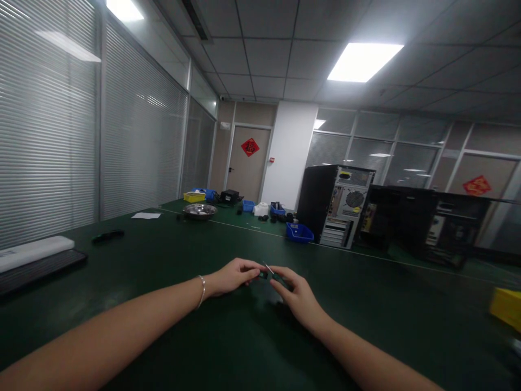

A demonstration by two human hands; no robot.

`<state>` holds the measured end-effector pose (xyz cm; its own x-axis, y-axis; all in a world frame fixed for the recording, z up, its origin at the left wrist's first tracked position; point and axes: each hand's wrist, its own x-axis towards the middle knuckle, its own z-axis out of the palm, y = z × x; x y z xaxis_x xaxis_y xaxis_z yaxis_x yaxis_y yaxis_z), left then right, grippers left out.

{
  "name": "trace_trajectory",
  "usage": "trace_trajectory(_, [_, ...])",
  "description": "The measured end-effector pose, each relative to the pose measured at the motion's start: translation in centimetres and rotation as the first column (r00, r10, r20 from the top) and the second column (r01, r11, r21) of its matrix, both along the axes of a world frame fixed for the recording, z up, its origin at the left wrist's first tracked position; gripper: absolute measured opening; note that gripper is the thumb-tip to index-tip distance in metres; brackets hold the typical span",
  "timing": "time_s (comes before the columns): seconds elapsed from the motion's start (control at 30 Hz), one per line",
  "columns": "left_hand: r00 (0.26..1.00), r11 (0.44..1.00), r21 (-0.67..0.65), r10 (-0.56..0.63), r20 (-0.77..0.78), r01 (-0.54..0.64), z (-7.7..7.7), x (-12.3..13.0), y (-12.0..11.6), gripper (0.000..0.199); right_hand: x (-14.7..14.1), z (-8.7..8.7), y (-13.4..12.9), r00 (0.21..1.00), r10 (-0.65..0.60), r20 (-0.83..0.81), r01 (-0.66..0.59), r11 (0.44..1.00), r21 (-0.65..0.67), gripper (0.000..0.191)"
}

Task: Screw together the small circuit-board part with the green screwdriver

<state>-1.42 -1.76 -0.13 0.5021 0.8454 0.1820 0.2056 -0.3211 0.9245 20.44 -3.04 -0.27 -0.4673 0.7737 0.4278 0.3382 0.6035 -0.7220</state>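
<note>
Left hand (234,277): I pinch a blurry bit (263,275), maybe to steady it.
Right hand (300,298): I pinch a tool (279,279) nearby.

On the table (211,347) beyond the right hand (299,297), a bowl (199,212) stands left of a computer tower (321,201).

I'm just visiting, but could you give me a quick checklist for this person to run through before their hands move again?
1. Small green piece held: ok, in the fingertips of the left hand.
2. Slim pointed tool in hand: ok, in the fingers of the right hand.
3. Tool tip touching the piece: cannot tell, too small to see.
4. Keyboard away from both hands: ok, over at the left edge.
5. Blue bin right beside the hands: not ok, it stands farther back, by the computer tower.
</note>
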Motion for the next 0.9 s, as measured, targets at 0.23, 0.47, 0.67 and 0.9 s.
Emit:
trace_trajectory(0.23, [0.997, 0.997, 0.011, -0.076, -0.014, 0.076, -0.4, 0.0, 0.2, 0.042, 0.7, 0.3, -0.3, 0.999, 0.025, 0.021, -0.025, 1.0, -0.012, 0.036])
trace_trajectory(0.47, [0.999, 1.0, 0.023, 0.013, -0.034, -0.013, -1.3, 0.3, 1.0, 0.038, 0.5, 0.1, -0.2, 1.0, 0.007, 0.016, -0.007, 1.0, -0.028, 0.041])
trace_trajectory(0.67, [0.998, 1.0, -0.004, 0.026, 0.05, -0.026, -1.3, 0.3, 1.1, 0.038, 0.6, 0.3, -0.4, 0.994, 0.029, 0.102, -0.031, 0.999, 0.018, 0.036])
trace_trajectory(0.9, [0.995, 0.997, -0.066, 0.039, 0.09, -0.033, -1.0, 0.3, 0.9, 0.039, 0.5, -0.2, 0.2, 0.995, 0.009, 0.097, -0.003, 0.998, -0.06, 0.037])
